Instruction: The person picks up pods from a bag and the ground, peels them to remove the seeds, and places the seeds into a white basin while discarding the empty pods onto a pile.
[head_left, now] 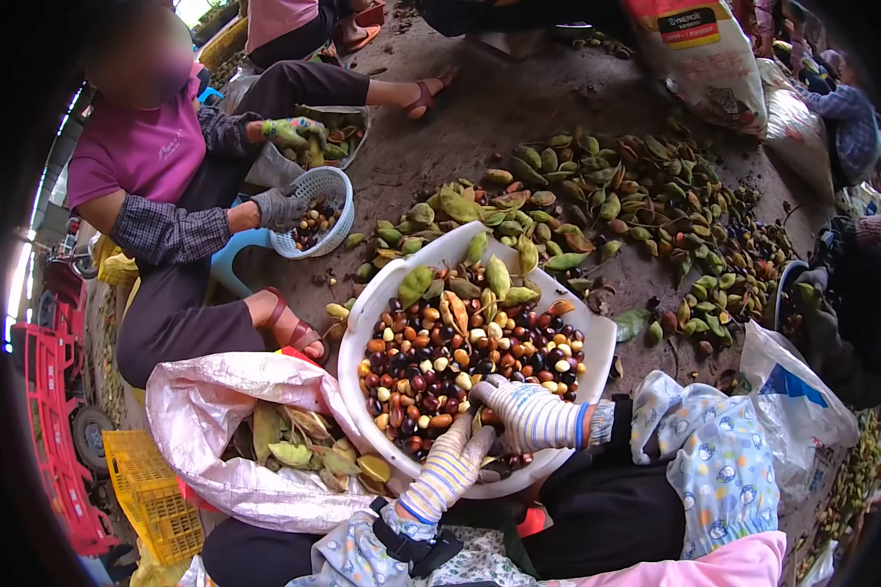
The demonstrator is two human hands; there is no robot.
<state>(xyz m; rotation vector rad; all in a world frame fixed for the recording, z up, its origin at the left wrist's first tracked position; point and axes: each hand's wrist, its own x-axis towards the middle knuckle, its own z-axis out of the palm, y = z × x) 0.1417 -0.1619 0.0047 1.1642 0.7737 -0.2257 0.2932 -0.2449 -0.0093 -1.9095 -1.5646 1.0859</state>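
A large white basin (357,338) holds brown, dark red and cream seeds, with several green pods on top at its back. My left hand (450,465), in a striped glove, reaches into the front of the basin. My right hand (529,411), also in a striped glove, comes in from the right, and its fingers nearly meet those of my left hand. The fingers of both hands are bent together over the seeds; whatever lies between them is too small to make out. A white sack (215,470) with opened husks stands left of the basin.
Pods (646,196) lie heaped on the ground behind the basin. At the left a person in gloves holds a light blue basket (338,230) of seeds. A yellow crate (152,489) stands at lower left, a plastic bag (793,401) at right. Other people sit around.
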